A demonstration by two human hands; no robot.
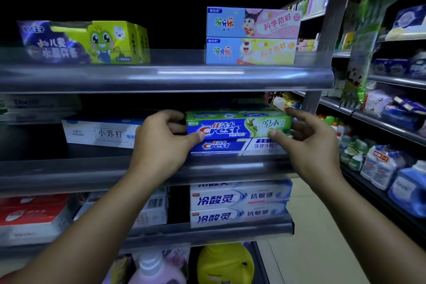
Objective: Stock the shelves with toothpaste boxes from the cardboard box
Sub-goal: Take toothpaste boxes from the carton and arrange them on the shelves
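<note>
Two bare forearms rise side by side from the bottom of the view toward the middle grey metal shelf [69, 174]. The left hand [161, 143] and the right hand [311, 145] each take one end of a long green-and-blue Crest toothpaste box [239, 125]. Both grips are closed on it, thumbs pressed on the lower front face and fingers curled round the ends. The backs of both hands face me.

That box lies flat with its long axis running left to right along the shelf's front lip. Its printed face looks outward, with the brand name toward the left end. It rests on a blue-and-white Crest toothpaste box [235, 145] lying the same way. Just to the left sits a white carton with blue print [96, 132].

Higher and farther back, on the top grey shelf [161, 78], two pale-blue children's toothpaste boxes [251, 37] are stacked one on the other.
</note>
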